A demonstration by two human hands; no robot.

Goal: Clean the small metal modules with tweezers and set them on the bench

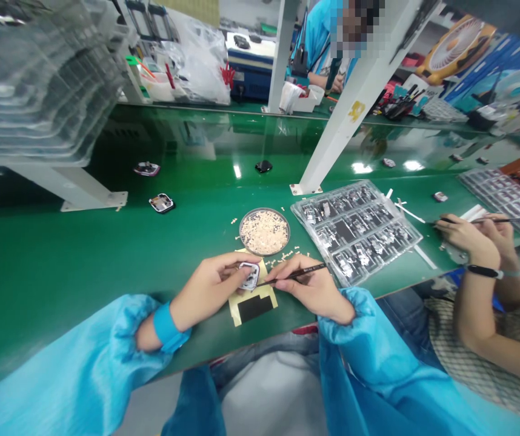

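My left hand holds a small white-rimmed device part between thumb and fingers. In my right hand are dark tweezers, gripped like a pen, their tips close to the part's right edge. Beneath both hands lies a yellow sheet bearing a black rectangular piece. Just beyond it stands a round dish full of tiny pale and dark pieces, with more pale bits scattered to its right.
A clear compartment tray of parts sits at right. Two device parts lie left. White posts rise behind. Stacked clear trays fill the upper left. A co-worker's hands work at right; another person is across.
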